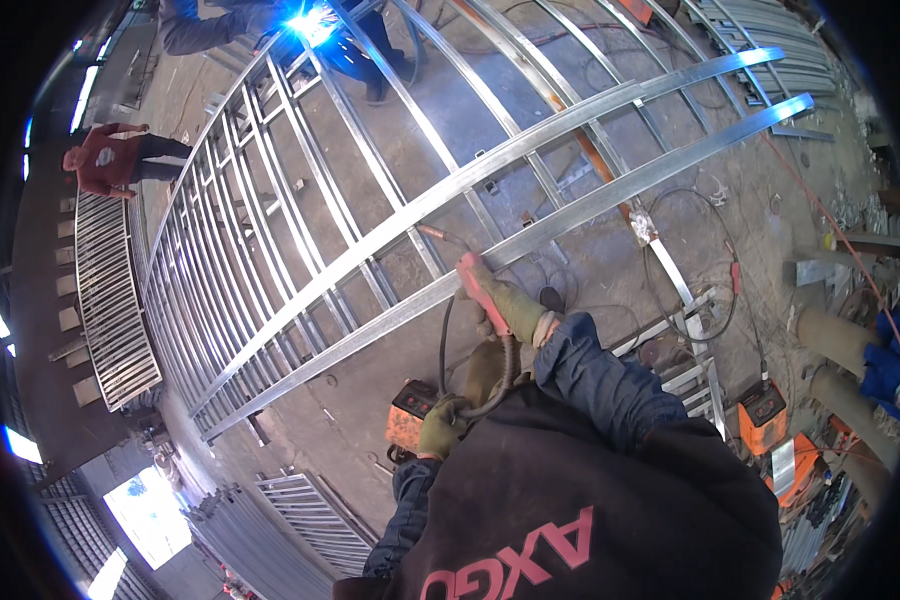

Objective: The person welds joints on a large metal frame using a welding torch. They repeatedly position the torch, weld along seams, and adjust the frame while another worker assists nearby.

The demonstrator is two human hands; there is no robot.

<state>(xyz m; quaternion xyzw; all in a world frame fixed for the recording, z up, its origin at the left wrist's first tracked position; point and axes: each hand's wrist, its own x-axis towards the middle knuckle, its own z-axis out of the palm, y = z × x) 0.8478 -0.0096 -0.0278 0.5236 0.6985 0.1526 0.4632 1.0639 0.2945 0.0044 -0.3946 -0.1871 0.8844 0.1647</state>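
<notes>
My gloved right hand point(521, 306) grips the red handle of a MIG welding torch point(480, 289). The torch's copper nozzle point(433, 232) points up and left, over the gap between two long galvanised steel tubes. The nearer tube point(390, 316) passes just beside the torch handle. Lower down, in front of my dark apron point(600, 480), my gloved left hand point(441, 429) is closed around the torch cable point(504, 386). These tubes belong to a large welded steel frame point(330, 255) with many parallel bars. No arc shows at my torch.
A co-worker's sleeve point(202, 30) is beside a bright welding arc point(313, 24) at the frame's far edge. Another person point(112, 161) stands at left. Orange welding machines point(405, 424) sit on the floor, with loose cables point(649, 259) at right. Steel tubes point(259, 544) lie stacked below left.
</notes>
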